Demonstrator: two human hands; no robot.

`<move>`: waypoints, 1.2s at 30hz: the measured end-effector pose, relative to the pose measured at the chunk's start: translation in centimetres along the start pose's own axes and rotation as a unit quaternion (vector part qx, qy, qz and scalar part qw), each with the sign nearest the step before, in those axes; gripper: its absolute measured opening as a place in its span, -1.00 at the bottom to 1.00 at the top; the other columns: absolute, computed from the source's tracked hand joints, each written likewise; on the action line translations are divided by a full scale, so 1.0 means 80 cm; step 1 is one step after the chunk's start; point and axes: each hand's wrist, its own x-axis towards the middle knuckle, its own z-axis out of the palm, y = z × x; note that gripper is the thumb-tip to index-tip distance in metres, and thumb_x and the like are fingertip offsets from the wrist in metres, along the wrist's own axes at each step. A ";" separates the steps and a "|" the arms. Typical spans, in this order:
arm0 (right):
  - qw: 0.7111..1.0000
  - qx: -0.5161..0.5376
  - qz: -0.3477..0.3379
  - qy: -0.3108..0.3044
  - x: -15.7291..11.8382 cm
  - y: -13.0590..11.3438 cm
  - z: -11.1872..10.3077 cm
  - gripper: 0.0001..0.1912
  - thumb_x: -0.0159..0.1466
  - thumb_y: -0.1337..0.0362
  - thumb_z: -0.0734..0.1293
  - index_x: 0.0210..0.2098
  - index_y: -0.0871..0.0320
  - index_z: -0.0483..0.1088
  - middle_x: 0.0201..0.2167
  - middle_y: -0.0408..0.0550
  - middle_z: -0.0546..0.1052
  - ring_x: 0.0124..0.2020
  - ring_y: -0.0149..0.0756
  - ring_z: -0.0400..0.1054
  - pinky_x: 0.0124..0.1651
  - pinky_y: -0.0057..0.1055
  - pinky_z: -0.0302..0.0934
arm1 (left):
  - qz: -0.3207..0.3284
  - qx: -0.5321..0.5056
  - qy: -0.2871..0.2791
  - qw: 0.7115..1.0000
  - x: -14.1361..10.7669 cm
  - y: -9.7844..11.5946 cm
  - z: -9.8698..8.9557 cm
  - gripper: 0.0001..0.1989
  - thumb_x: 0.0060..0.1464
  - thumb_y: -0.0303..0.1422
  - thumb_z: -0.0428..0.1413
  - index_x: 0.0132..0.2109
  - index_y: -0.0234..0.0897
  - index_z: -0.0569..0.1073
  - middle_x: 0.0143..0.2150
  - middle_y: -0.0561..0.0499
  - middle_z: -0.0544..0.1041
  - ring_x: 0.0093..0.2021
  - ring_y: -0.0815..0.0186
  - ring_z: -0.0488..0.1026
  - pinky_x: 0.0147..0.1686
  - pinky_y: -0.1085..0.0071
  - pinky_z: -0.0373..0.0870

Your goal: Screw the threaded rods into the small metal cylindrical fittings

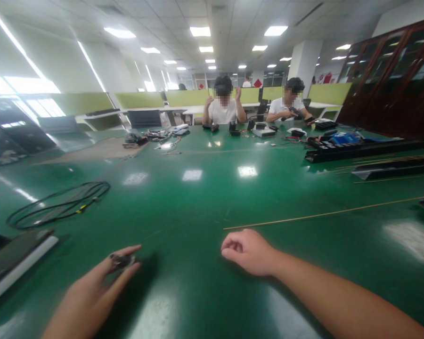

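Head view: my left hand (86, 296), fingers part-open, holds a small, irregular dark-grey metallic piece (123, 261); likely light, stiff, best side-gripped. Right hand (252, 253) loosely curled; contents, I can't tell.

Looped cable and two people at a green surface

A black cable (67, 215) with a yellow tag (80, 209) lies coiled on the left of the glossy green surface (183, 200). At the far side, one person (223, 110) in white has both hands raised; another person (281, 107), to the right, holds a dark object (297, 113). Blue items (345, 138) sit by a long black channel (349, 151). Yellow-green partitions (189, 97) stand behind, a dark wooden cabinet (385, 70) at far right
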 end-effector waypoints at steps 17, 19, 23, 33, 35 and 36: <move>0.996 0.042 0.013 0.072 0.003 0.008 0.005 -0.78 0.20 0.41 0.34 -0.15 0.09 0.38 -0.33 -0.12 0.56 -0.34 -0.28 0.41 -0.26 -0.44 0.24 | 0.125 -0.357 -0.147 0.914 0.028 0.168 0.154 -0.65 -0.01 -0.42 0.29 -0.02 -0.19 0.56 -0.02 -0.03 0.61 -0.03 0.24 0.55 0.02 0.37 0.51; 0.997 0.023 0.012 0.066 0.002 0.005 0.003 -0.79 0.20 0.41 0.34 -0.16 0.09 0.37 -0.34 -0.13 0.56 -0.35 -0.29 0.41 -0.28 -0.45 0.21 | 0.137 -0.349 -0.136 0.917 0.029 0.165 0.152 -0.67 -0.04 -0.42 0.31 -0.06 -0.18 0.59 -0.05 -0.02 0.61 -0.04 0.24 0.55 0.01 0.37 0.51; 0.998 0.000 0.014 0.066 0.002 0.002 0.002 -0.82 0.21 0.39 0.31 -0.18 0.10 0.35 -0.36 -0.13 0.55 -0.37 -0.30 0.39 -0.31 -0.46 0.17 | 0.164 -0.355 -0.137 0.910 0.032 0.166 0.156 -0.71 -0.03 -0.45 0.30 -0.10 -0.20 0.59 -0.07 -0.03 0.60 -0.06 0.25 0.54 0.02 0.36 0.50; 0.994 -0.064 0.034 0.082 0.007 0.002 0.007 -0.90 0.15 0.39 0.30 -0.35 0.11 0.27 -0.46 -0.17 0.47 -0.45 -0.34 0.29 -0.40 -0.47 0.03 | 0.205 -0.347 -0.147 0.903 0.036 0.161 0.157 -0.77 0.03 -0.41 0.27 -0.10 -0.23 0.58 -0.08 -0.10 0.58 -0.07 0.20 0.55 0.00 0.28 0.52; 0.995 -0.052 0.036 0.078 0.007 0.002 0.007 -0.90 0.15 0.40 0.30 -0.36 0.11 0.27 -0.48 -0.18 0.45 -0.47 -0.35 0.28 -0.42 -0.48 0.02 | 0.224 -0.339 -0.148 0.902 0.037 0.161 0.155 -0.79 0.04 -0.41 0.27 -0.12 -0.22 0.58 -0.10 -0.10 0.59 -0.09 0.20 0.55 -0.02 0.28 0.52; 0.995 -0.047 0.037 0.077 0.007 0.003 0.007 -0.90 0.15 0.40 0.30 -0.36 0.11 0.28 -0.48 -0.18 0.46 -0.47 -0.35 0.29 -0.42 -0.48 0.02 | 0.232 -0.339 -0.149 0.900 0.038 0.161 0.154 -0.80 0.04 -0.40 0.27 -0.13 -0.22 0.58 -0.10 -0.10 0.59 -0.09 0.20 0.55 -0.03 0.29 0.52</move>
